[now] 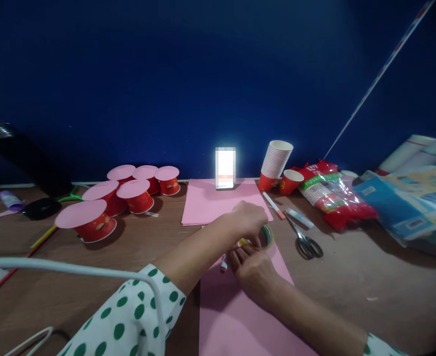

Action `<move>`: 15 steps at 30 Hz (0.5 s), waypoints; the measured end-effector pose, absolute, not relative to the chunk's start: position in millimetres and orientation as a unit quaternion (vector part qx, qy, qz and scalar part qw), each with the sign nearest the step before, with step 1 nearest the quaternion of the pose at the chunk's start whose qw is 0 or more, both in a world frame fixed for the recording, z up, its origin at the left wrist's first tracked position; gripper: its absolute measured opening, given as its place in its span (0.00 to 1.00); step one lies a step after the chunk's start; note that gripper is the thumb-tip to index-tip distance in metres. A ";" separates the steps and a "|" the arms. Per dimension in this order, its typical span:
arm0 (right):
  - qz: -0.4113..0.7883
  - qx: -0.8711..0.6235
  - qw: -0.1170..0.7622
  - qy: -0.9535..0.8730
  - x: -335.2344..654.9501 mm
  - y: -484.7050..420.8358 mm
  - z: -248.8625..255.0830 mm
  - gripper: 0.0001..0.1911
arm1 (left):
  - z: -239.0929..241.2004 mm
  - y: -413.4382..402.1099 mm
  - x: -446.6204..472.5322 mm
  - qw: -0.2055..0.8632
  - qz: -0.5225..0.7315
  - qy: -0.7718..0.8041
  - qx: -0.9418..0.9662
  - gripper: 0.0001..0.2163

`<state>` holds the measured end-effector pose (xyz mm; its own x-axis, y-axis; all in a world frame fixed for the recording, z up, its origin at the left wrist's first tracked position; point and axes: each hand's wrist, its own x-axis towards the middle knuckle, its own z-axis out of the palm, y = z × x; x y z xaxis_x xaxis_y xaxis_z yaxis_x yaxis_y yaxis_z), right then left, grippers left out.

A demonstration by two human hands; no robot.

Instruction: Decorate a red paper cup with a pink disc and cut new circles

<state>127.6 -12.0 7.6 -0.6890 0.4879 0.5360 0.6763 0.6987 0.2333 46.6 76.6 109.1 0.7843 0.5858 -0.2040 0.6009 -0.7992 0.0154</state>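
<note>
My left hand (249,220) reaches across from the left with its fingers curled down. It closes on a roll of tape (268,237), whose yellow-green ring shows to the right of the fingers. Just below, my right hand (253,272) has its fingers pressed together, close against the left. What they pinch is mostly hidden; a small yellowish bit (243,242) shows between the hands. Left of the right fingertips, a short white piece with a pinkish end (223,264) sticks out. Under both hands lies a long sheet of pink paper (240,321).
Several red paper cups (102,226) topped with pink discs stand at left. A pink paper stack (203,202) and lit phone (225,168) are ahead. At right are stacked cups (276,160), scissors (307,246), a marker (273,205) and a red packet (336,198). A white cable (72,267) crosses at left.
</note>
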 end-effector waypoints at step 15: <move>-0.270 -0.321 0.259 -0.870 121.6 -5.3 -1.0 0.12 | 108.9 76.2 46.3 0.044 -0.093 0.314 0.944 0.24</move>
